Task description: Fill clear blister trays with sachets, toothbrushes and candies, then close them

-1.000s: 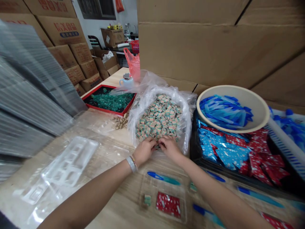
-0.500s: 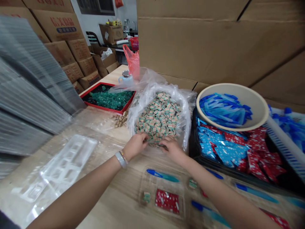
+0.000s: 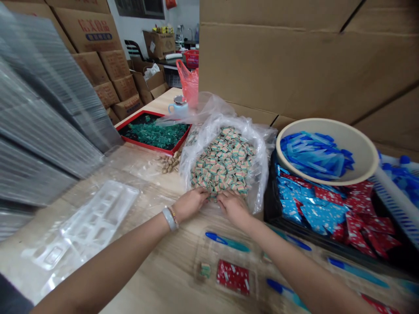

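A clear plastic bag (image 3: 262, 161) lies open on the wooden table, heaped with small wrapped candies (image 3: 224, 163) in pale green, pink and cream. My left hand (image 3: 190, 204), with a white band and a thin bracelet on the wrist, rests at the bag's front edge. My right hand (image 3: 233, 208) sits close beside it, with its fingers curled at the candies. Both sets of fingertips are hidden among the pieces, so I cannot tell whether they hold any. Below my hands, an open clear tray (image 3: 225, 272) holds a red sachet (image 3: 233, 277) and one wrapped candy (image 3: 205, 270).
A red-rimmed tray of green pieces (image 3: 153, 135) and loose peanuts (image 3: 170, 163) lie behind the bag. To the right, a beige bowl of blue items (image 3: 327, 152) sits on a black tray of blue and red sachets (image 3: 324, 213). Stacked clear trays (image 3: 42, 126) rise at left.
My hands have drawn closer together at the bag's front edge, and the view has shifted slightly.
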`<action>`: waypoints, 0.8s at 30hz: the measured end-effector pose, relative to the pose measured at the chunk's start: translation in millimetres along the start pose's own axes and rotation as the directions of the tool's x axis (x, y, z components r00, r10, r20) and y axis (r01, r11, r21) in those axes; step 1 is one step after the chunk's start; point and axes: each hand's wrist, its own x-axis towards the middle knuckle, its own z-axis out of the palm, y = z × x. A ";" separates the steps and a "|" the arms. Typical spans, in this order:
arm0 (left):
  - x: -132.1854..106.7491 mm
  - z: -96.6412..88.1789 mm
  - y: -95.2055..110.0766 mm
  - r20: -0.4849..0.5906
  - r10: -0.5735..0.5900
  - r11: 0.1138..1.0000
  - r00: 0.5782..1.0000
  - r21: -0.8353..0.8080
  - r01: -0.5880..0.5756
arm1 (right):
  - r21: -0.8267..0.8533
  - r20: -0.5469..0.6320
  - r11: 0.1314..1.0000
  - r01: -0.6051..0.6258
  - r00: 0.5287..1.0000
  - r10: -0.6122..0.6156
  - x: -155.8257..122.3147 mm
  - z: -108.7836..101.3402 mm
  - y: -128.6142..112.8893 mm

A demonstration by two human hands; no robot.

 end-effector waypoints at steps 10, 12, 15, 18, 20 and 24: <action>-2.1 -1.9 0.3 0.019 0.049 0.973 0.999 0.225 -0.052 | 0.045 0.073 0.999 0.014 0.997 -0.018 5.5 3.0 13.1; -3.9 -3.0 -1.4 0.013 0.057 0.987 0.998 0.148 -0.059 | 0.073 0.061 0.997 0.000 0.998 -0.004 5.7 4.4 14.0; -4.6 -7.2 -2.4 -0.023 -0.008 1.000 1.000 0.018 0.008 | 0.115 0.035 0.993 0.006 0.999 -0.010 4.2 3.8 13.9; -2.7 -12.0 0.6 -0.048 -0.070 0.997 0.996 -0.020 0.069 | 0.161 -0.017 0.986 0.044 0.999 -0.042 6.7 0.4 12.4; -0.7 -13.8 3.5 -0.029 -0.066 0.998 0.997 -0.007 0.066 | 0.181 -0.002 0.981 0.066 0.998 -0.067 12.6 -1.1 10.3; 0.6 -12.6 6.1 -0.009 -0.086 0.996 0.996 0.009 0.086 | 0.132 0.027 0.991 -0.004 1.000 0.001 23.7 0.5 3.8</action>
